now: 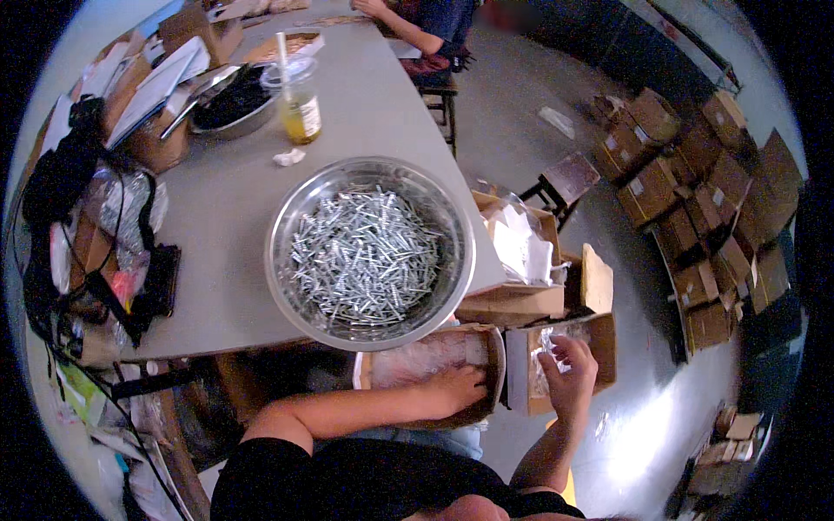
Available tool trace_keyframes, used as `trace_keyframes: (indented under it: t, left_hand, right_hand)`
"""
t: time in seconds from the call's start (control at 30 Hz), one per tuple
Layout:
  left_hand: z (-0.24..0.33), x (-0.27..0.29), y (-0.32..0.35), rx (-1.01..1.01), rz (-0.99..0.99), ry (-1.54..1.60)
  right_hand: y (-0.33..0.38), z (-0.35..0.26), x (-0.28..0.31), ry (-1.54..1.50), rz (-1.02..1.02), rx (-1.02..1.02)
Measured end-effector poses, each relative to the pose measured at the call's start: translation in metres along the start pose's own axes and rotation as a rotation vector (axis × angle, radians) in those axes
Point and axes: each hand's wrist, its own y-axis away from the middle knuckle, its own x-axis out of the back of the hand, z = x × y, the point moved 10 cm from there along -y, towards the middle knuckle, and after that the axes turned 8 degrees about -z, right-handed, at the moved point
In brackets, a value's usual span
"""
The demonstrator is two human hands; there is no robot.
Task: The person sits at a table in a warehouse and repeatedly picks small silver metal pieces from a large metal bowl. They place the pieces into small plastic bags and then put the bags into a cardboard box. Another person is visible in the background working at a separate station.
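My left hand (459, 392) reaches across my body into a cardboard box (496, 369) on my lap side of the table. Its fingers are apart and slightly bent, resting at the clear plastic bags (421, 358) in that box. My right hand (573, 373) is over a second cardboard box (604, 347) to the right, thumb and fingers apart and curved. Shiny clear plastic (542, 369) shows beside its fingertips; whether they touch it I cannot tell. A steel bowl (282, 291) full of loose silver screws (369, 256) stands at the table's near right corner.
On the grey table (217, 304) are a plastic cup (301, 108) with a straw, crumpled tissue (289, 157) and a dark-filled pan (230, 108). Clutter and cables line the left. An open carton (521, 300) stands right, near a stool (569, 178); stacked cartons (695, 208) lie beyond. Another person (426, 39) sits far off.
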Motion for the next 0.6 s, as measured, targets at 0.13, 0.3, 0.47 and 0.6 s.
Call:
trace_keyframes:
  t: [0.13,0.3,0.47,0.6]
  left_hand:
    - [-0.005,0.014,0.008,-0.045,0.059,0.092]
    - [-0.033,0.013,0.033,-0.027,0.385,0.563]
    - [-0.032,0.067,0.078,0.042,0.485,0.607]
    - [-0.039,0.072,0.098,-0.019,0.617,0.624]
  right_hand:
    - [-0.031,-0.084,-0.021,0.018,-0.114,0.317]
    - [-0.055,-0.192,-0.063,-0.076,-0.313,0.667]
    - [-0.063,-0.237,-0.111,0.098,-0.504,0.773]
    - [-0.070,-0.246,-0.141,0.184,-0.636,0.731]
